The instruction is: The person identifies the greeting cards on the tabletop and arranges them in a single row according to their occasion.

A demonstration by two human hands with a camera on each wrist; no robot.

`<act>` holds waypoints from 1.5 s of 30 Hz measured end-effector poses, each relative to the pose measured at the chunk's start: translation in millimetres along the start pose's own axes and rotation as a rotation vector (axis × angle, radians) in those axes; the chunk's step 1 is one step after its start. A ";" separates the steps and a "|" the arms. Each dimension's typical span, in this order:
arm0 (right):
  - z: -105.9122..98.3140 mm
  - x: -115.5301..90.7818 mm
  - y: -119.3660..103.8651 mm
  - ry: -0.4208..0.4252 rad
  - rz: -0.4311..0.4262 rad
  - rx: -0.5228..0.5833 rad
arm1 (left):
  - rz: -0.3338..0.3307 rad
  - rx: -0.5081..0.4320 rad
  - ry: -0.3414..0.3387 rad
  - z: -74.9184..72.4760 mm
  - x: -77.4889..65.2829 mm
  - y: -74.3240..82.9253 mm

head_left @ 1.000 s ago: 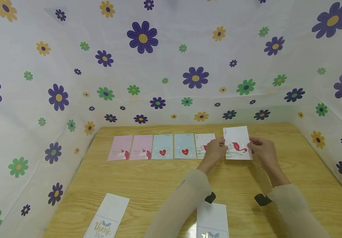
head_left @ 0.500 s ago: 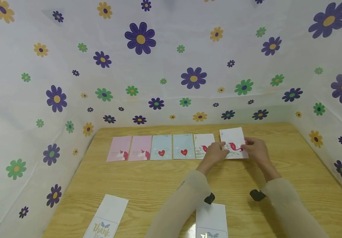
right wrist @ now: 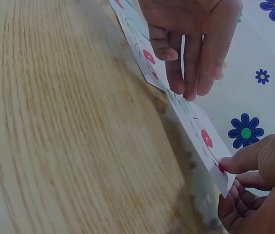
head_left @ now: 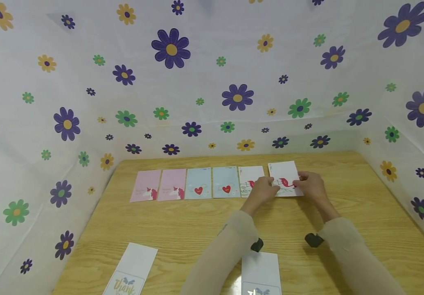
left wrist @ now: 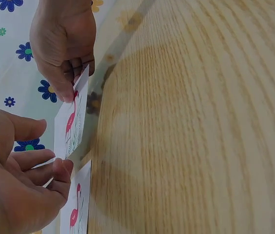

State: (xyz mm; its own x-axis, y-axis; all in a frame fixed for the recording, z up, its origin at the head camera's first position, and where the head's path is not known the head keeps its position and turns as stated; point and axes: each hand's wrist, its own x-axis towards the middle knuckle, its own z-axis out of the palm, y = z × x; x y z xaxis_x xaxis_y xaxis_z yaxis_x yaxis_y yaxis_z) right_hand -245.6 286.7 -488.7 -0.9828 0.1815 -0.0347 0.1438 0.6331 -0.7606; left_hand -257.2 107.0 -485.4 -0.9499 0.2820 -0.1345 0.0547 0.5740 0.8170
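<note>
A white card with a red flamingo [head_left: 283, 172] lies at the right end of a row of cards. My right hand [head_left: 312, 186] pinches its right edge between thumb and fingers. In the right wrist view the card [right wrist: 195, 129] slants, its held corner raised off the table. My left hand [head_left: 261, 191] is at the card's left edge, fingers fairly straight and fingertips touching that edge, its thumb apart from them. Beneath and beside the left hand lies a second flamingo card [head_left: 250, 174], partly covered by it.
Left along the row lie two blue heart cards [head_left: 198, 180] and two pink unicorn cards [head_left: 173, 182]. Nearer lie two white "thank you" cards [head_left: 138, 260], one close to the left forearm. A flower-printed curtain [head_left: 204, 78] surrounds the wooden table [head_left: 168, 225].
The right hand has brought the flamingo card left and down, nearer the row and the table. The left hand's fingers have stayed near its left edge. The head view has shifted slightly.
</note>
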 end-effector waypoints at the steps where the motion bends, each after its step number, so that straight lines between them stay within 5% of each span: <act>1: 1.0 0.4 0.3 0.000 0.004 -0.005 | -0.001 0.007 0.000 0.2 0.4 -1.0; 10: 5.6 1.4 1.5 -0.014 0.028 -0.052 | 0.018 0.058 -0.011 -1.6 3.2 -4.6; 20: 9.7 5.2 4.3 -0.011 -0.038 -0.131 | 0.022 0.147 -0.042 -4.7 6.5 -8.3; 29: 17.7 7.0 6.7 0.003 -0.030 -0.175 | 0.084 0.124 -0.049 -3.6 6.4 -14.9; 36: 21.6 7.0 6.5 0.034 -0.039 -0.232 | 0.140 0.191 -0.069 -6.3 5.6 -18.6; 45: 22.2 2.1 1.0 -0.037 0.004 -0.206 | 0.152 0.217 -0.104 -9.0 3.5 -21.2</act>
State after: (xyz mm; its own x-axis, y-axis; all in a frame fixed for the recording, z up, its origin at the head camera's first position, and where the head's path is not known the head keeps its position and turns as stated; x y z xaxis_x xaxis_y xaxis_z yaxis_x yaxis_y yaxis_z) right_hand -250.1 271.0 -503.9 -0.9852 0.1587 -0.0641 0.1644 0.7735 -0.6121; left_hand -264.5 88.9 -498.1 -0.8895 0.4488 -0.0856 0.2698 0.6672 0.6943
